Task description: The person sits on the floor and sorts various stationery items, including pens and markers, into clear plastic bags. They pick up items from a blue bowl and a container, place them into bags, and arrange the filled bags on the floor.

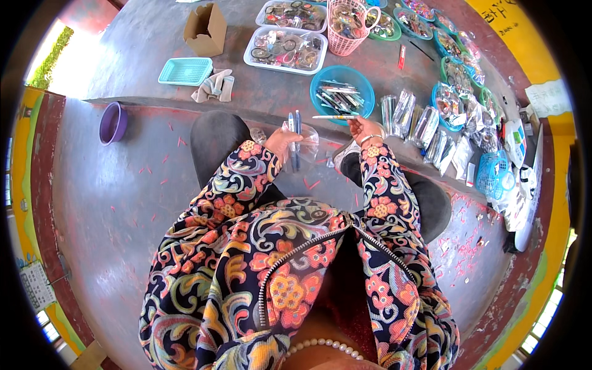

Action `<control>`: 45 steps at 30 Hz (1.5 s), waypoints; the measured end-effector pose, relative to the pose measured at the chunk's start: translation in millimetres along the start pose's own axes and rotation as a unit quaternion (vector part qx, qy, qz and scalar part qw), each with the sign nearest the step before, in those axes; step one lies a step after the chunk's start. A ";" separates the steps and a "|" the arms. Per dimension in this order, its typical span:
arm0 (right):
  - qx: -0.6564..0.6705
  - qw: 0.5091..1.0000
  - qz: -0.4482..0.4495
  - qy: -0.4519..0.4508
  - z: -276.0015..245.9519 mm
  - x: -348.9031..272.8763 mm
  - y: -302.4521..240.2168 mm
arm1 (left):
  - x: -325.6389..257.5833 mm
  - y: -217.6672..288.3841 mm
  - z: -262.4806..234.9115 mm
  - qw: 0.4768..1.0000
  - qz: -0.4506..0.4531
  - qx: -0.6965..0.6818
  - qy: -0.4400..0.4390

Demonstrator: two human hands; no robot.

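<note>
My left hand (282, 141) is closed on a clear plastic bag (310, 143) and the blue pens (295, 156) standing upright in it. To its right, my right hand (364, 129) pinches a white pen (333, 117), which lies level and points left toward the bag. Just beyond that hand is a round blue basket (369, 98) with several loose pens (339, 96) in it. Several clear packs of pens (404, 114) lie on the raised ledge to the right of my right hand.
Two white trays (248, 54) and a pink basket (346, 44) of small goods stand beyond. Left of them are a cardboard box (213, 34), a turquoise tray (185, 71) and a cloth (214, 86). A purple basin (113, 123) sits far left. Filled baskets (457, 77) line the right.
</note>
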State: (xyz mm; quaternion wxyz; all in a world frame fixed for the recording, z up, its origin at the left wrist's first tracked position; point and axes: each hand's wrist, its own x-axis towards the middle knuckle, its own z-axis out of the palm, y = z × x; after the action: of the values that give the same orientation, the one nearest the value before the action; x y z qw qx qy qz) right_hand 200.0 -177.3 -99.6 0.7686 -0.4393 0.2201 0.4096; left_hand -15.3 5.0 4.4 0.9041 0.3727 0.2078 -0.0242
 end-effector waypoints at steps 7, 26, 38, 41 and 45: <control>0.096 0.984 -0.140 -0.059 17.8 2.5 -5.1 | 0.7 -5.8 -12.8 0.998 0.052 0.030 0.006; -0.208 0.953 -0.086 -0.204 100.8 -69.2 -2.7 | -2.3 -1.5 -3.5 0.997 -0.023 0.066 -0.037; 0.028 0.986 -0.079 -0.147 75.6 -54.4 -24.7 | -3.0 0.5 -6.1 0.996 -0.001 0.070 -0.058; 0.038 0.984 -0.076 -0.156 70.9 -48.8 -24.2 | -3.5 0.9 -4.2 0.996 0.001 0.063 -0.062; 0.049 0.982 -0.078 -0.163 71.1 -47.7 -22.6 | -3.4 -0.7 -7.6 0.996 0.015 0.068 -0.053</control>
State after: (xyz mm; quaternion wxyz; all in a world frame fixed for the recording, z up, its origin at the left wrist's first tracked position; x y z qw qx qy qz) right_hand 190.0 -143.5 -18.4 0.8443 -0.3441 0.0767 0.4036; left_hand -21.3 9.3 0.4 0.8867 0.4344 0.1518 -0.0446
